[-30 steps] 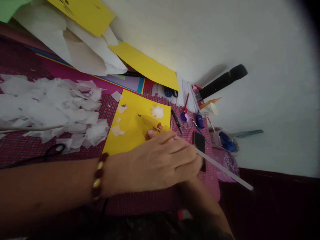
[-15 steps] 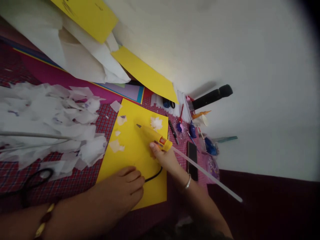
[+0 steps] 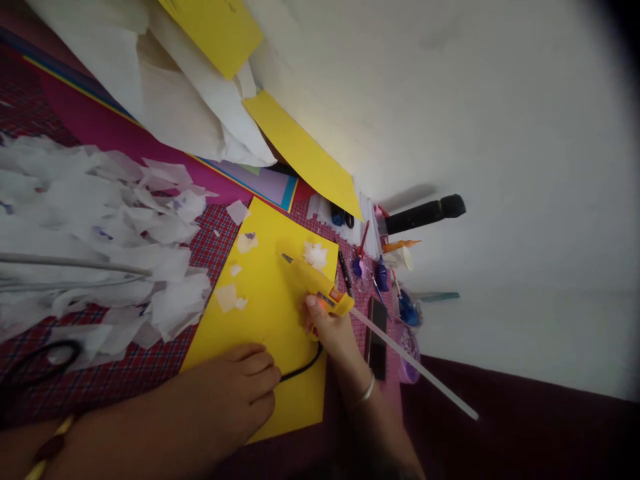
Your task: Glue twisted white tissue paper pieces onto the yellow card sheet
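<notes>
Glue gun (image 3: 320, 283) is in the right hand (image 3: 333, 330), whose grip is clamped around its handle, and it hangs over the upper part of the yellow sheet (image 3: 260, 293) with its nozzle (image 3: 287, 258) pointing up and left. No glue shows at the tip or on the sheet, and a long length of stick (image 3: 415, 363) juts from the back, so plenty seems left to feed. Just right of the nozzle, near the top right corner, sits one white tuft (image 3: 315, 255), the only piece so far gathered into a shape; whether it is stuck down I cannot tell. Along the left side lie a few flat scraps (image 3: 227, 297), apart from the tuft and apparently loose. The rest of the sheet looks unworked, so I judge this an early stage. The left hand (image 3: 240, 393) rests palm down on the lower part, its fingers close together; the cord (image 3: 305, 369) runs to them, but I cannot tell if they grasp it. Left of the sheet, a big pile (image 3: 125, 193) of torn white paper covers the desk (image 3: 210, 227), largely unused by the look of it. To the right lie a pen (image 3: 345, 273) and a phone (image 3: 377, 333).
</notes>
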`<state>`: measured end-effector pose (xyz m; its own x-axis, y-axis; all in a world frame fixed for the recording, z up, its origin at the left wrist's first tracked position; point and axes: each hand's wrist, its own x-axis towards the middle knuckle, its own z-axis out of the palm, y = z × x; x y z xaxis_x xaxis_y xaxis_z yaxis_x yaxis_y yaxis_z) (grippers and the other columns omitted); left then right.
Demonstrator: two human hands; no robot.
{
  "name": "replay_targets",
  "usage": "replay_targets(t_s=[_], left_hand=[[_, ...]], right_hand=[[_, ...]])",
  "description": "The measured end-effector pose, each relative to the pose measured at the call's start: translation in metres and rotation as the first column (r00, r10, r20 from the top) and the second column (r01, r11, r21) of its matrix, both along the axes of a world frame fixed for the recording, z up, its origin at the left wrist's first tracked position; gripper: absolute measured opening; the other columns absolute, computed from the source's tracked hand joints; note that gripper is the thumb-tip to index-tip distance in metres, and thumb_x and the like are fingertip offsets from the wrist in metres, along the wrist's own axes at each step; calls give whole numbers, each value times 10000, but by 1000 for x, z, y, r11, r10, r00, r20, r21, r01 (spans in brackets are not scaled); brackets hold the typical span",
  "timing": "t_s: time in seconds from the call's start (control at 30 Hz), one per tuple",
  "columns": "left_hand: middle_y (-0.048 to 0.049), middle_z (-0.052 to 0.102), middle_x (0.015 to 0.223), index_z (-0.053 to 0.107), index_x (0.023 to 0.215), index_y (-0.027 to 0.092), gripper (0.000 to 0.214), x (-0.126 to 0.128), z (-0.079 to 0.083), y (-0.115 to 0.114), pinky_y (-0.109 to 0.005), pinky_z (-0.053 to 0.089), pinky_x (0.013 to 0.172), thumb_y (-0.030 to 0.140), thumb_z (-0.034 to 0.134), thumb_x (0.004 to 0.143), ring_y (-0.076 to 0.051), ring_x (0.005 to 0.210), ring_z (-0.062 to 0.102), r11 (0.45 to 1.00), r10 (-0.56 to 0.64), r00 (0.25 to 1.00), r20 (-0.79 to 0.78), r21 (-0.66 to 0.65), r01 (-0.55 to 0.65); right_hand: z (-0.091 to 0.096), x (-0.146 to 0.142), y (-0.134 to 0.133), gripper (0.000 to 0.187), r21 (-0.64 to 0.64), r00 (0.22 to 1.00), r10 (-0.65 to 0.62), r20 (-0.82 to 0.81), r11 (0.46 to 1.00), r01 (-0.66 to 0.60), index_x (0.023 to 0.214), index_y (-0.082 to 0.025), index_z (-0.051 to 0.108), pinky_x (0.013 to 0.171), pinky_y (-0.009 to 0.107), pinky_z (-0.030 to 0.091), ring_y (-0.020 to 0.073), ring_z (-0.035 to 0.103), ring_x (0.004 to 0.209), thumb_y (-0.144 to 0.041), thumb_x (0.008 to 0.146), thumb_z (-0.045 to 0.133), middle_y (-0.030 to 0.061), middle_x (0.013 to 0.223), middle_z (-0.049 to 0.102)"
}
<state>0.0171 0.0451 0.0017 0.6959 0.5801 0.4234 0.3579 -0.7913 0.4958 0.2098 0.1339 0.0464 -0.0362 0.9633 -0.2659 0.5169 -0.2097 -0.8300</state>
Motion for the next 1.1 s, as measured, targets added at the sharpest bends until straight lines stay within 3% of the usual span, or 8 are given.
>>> replay_targets(t_s=[0.23,0.4,0.53,0.67,0.9,1.1], left_hand=[[-48,756,1047,748,948,193,44,1,-1,1,-355,480,1007,228,740,923,-208,991,638,1000,0,1000,19,-20,0],[-31,747,983,753,942,196,51,1,-1,1,-339,485,998,244,736,935,-198,972,637,999,-4,1000,22,-31,4],[-44,760,1018,755,936,194,76,1,-1,1,-347,483,1017,266,729,945,-201,981,646,1000,10,999,40,-30,-8],[-36,769,1027,752,910,200,99,1,0,1,-341,496,989,293,743,942,-198,950,657,999,5,999,36,-34,-3],[-28,761,1018,747,884,199,104,1,0,1,-339,487,971,286,750,941,-196,952,636,1000,22,998,56,-5,-21],[-22,748,1010,738,898,198,93,1,-2,1,-351,480,970,282,748,939,-196,950,616,1000,7,998,63,-18,-6]], right_hand=[[-4,8,-4,472,-6,998,53,24,999,-53,729,-232,531,426,221,411,101,458,474,-670,781,701,-39,567,504],[-10,11,-7,409,41,997,72,-16,997,-71,917,-224,649,450,250,454,105,495,505,-605,794,732,36,822,694],[-9,10,-6,411,40,999,40,30,998,-41,743,-244,572,452,261,473,124,477,485,-622,791,726,-18,592,555],[-4,9,-8,427,54,996,55,68,997,-59,706,-247,560,466,270,490,141,510,504,-633,799,717,-16,571,534],[-11,14,-10,420,49,999,49,15,998,-50,946,-234,666,471,274,487,131,544,534,-617,790,734,54,872,727],[-10,11,-9,367,42,999,37,34,998,-39,798,-242,576,471,265,497,133,524,508,-579,801,721,-9,633,583]])
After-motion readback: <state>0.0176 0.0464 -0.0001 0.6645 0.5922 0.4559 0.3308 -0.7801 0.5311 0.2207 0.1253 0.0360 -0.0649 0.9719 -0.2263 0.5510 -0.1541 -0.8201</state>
